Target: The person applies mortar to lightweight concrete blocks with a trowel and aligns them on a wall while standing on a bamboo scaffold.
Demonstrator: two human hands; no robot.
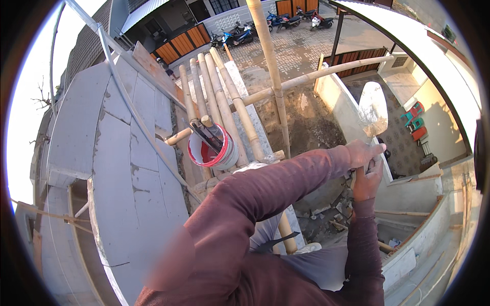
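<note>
A trowel [373, 108] with a pale, mortar-smeared blade points up and away at the right. Its handle is mostly hidden by my hands. My left arm reaches across to the right, and my left hand [361, 153] is closed at the handle just below the blade, one finger or thumb pointing right. Directly beneath it and touching it, my right hand [366, 179] is wrapped round the lower handle. Left of my arm, a white and red bucket [224, 157] stands by the bamboo poles with dark-shafted tools [209, 137] in it.
Bamboo poles [214, 92] lie side by side ahead, crossed by an upright bamboo pole [273, 66] and a horizontal one. A grey block wall [122, 153] stands at the left. Far below are dirt ground, rubble [326, 209], parked motorcycles [291, 21] and coloured chairs [416, 120].
</note>
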